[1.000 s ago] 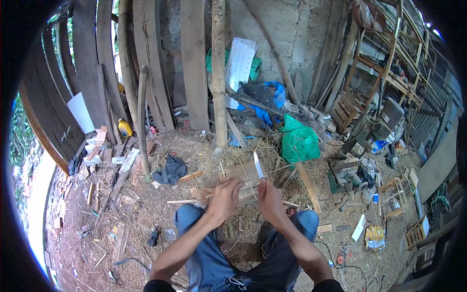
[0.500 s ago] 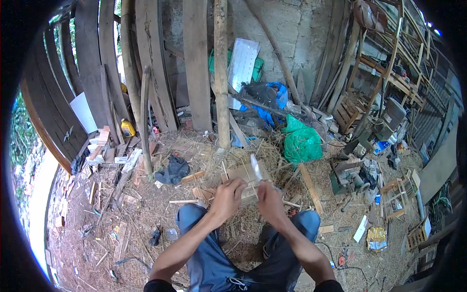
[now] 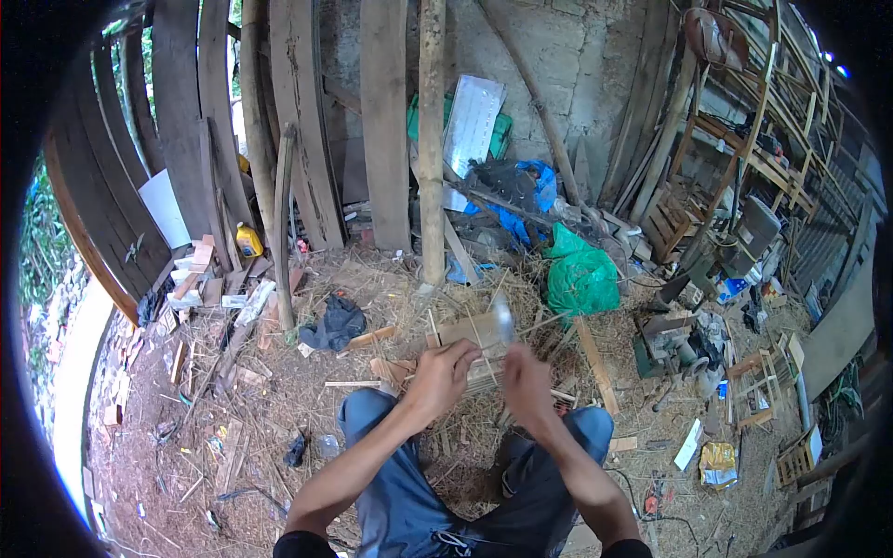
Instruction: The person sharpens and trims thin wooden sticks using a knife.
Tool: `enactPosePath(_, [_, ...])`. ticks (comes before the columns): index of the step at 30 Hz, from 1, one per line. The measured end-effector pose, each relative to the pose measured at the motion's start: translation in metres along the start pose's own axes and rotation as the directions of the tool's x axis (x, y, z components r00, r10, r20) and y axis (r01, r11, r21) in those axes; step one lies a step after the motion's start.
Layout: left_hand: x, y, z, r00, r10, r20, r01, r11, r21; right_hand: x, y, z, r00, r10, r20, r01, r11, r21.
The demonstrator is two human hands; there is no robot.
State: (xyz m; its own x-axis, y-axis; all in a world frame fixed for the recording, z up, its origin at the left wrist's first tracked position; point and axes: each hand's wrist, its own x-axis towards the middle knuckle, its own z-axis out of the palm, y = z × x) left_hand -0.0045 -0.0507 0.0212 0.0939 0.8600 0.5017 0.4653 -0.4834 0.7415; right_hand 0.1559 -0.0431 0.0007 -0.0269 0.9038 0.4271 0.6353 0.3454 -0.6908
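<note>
The person squats over a straw-strewn dirt floor (image 3: 195, 465), with both hands ahead of and between the bent knees in blue-grey trousers (image 3: 588, 432). To the far left, the littered ground runs out to a bright, pale strip (image 3: 70, 372) along the edge. Ahead, a round, upright wooden post (image 3: 432, 139) stands beyond the hands, well apart from them, with tall grey-brown planks (image 3: 385, 121) to its left. A crumpled black plastic bag (image 3: 333, 321) lies left of the hands, and a bulging green plastic bag (image 3: 583, 279) sits ahead to the right. A long, pale wooden strip (image 3: 595, 363) lies on the floor near the right knee, bounding the working space on that side.

The left hand (image 3: 444, 377) has its fingers bent and drawn together, pinching a thin, pale wooden stick (image 3: 486, 359) at the fingertips, just beside the other hand. The right hand (image 3: 527, 386) is closed in a fist around a knife with a silvery blade (image 3: 504, 321), its handle hidden by the fingers. The blade is blurred and points forward; whether it touches the stick cannot be told.
</note>
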Motion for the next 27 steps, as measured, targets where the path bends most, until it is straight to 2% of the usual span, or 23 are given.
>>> enactPosePath(1, [-0.001, 0.001, -0.001, 1.0, 0.028, 0.003, -0.028, 1.0, -0.009, 0.005, -0.008, -0.009, 0.997, 0.011, -0.072, -0.003, 0.993, 0.115])
enactPosePath(2, [-0.001, 0.002, -0.002, 1.0, 0.022, 0.006, -0.022, 1.0, -0.006, 0.011, -0.018, -0.022, 0.985, 0.168, -0.037, -0.159, 0.971, 0.179])
enactPosePath(3, [0.001, 0.003, 0.0, 0.999, 0.05, -0.009, -0.05, 0.999, -0.003, 0.004, -0.014, -0.013, 0.985, 0.17, -0.03, -0.162, 0.971, 0.176])
enactPosePath(5, [0.0, 0.003, 0.002, 0.997, 0.076, -0.027, -0.076, 0.997, -0.002, -0.013, -0.004, 0.013, 0.983, -0.179, 0.049, 0.177, 0.984, 0.037])
enactPosePath(7, [0.001, -0.002, 0.001, 0.999, 0.032, 0.031, -0.033, 0.999, 0.035, -0.004, -0.013, 0.002, 0.986, -0.154, 0.061, 0.156, 0.987, -0.036])
enactPosePath(9, [0.0, -0.001, -0.001, 0.997, 0.071, 0.013, -0.071, 0.997, 0.004, 0.008, -0.018, -0.017, 0.989, 0.14, -0.038, -0.132, 0.977, 0.165])
enactPosePath(11, [-0.002, 0.001, -0.002, 0.996, 0.092, -0.013, -0.093, 0.995, -0.036, 0.002, -0.013, -0.005, 0.989, 0.141, -0.033, -0.135, 0.981, 0.14])
enactPosePath(13, [0.003, 0.002, -0.004, 0.999, 0.03, 0.036, -0.029, 0.999, -0.027, -0.016, -0.012, 0.022, 0.994, -0.102, 0.044, 0.103, 0.995, -0.01])
enactPosePath(15, [0.001, -0.001, -0.001, 0.999, 0.027, 0.044, -0.024, 0.998, -0.065, -0.001, -0.011, 0.006, 0.994, -0.106, 0.041, 0.105, 0.994, 0.019])
enactPosePath(17, [-0.002, -0.007, -0.003, 0.999, -0.001, 0.052, 0.006, 0.995, -0.1, 0.012, -0.021, -0.012, 0.985, 0.167, -0.048, -0.159, 0.978, 0.132])
enactPosePath(18, [-0.001, -0.009, -0.003, 0.998, 0.06, 0.03, -0.059, 0.998, -0.024, 0.008, -0.017, -0.002, 0.993, -0.077, -0.094, 0.077, 0.997, -0.001])
enactPosePath(19, [0.0, -0.011, -0.003, 0.992, 0.128, 0.013, -0.129, 0.99, 0.052, 0.0, -0.014, 0.002, 0.993, -0.076, -0.091, 0.076, 0.997, -0.004])
enactPosePath(21, [-0.002, -0.012, -0.003, 0.99, 0.136, 0.025, -0.136, 0.99, 0.033, -0.006, -0.015, 0.003, 0.998, -0.043, 0.037, 0.042, 0.998, 0.043])
enactPosePath(23, [0.0, -0.013, -0.002, 0.99, 0.137, 0.037, -0.138, 0.99, 0.018, -0.001, 0.0, 0.005, 1.0, -0.013, 0.025, 0.011, 0.996, 0.092])
enactPosePath(25, [-0.002, -0.002, 0.0, 0.997, 0.041, 0.067, -0.04, 0.999, -0.008, -0.007, -0.002, 0.01, 0.998, -0.065, 0.006, 0.065, 0.997, 0.04])
enactPosePath(26, [-0.004, -0.004, 0.001, 0.997, 0.036, 0.065, -0.036, 0.999, -0.012, -0.014, -0.009, 0.016, 0.993, 0.013, 0.113, -0.019, 0.999, 0.048])
enactPosePath(27, [-0.003, -0.008, 0.001, 0.996, 0.045, 0.073, -0.045, 0.999, 0.003, -0.012, -0.007, 0.011, 0.994, 0.011, 0.11, -0.016, 0.999, 0.046])
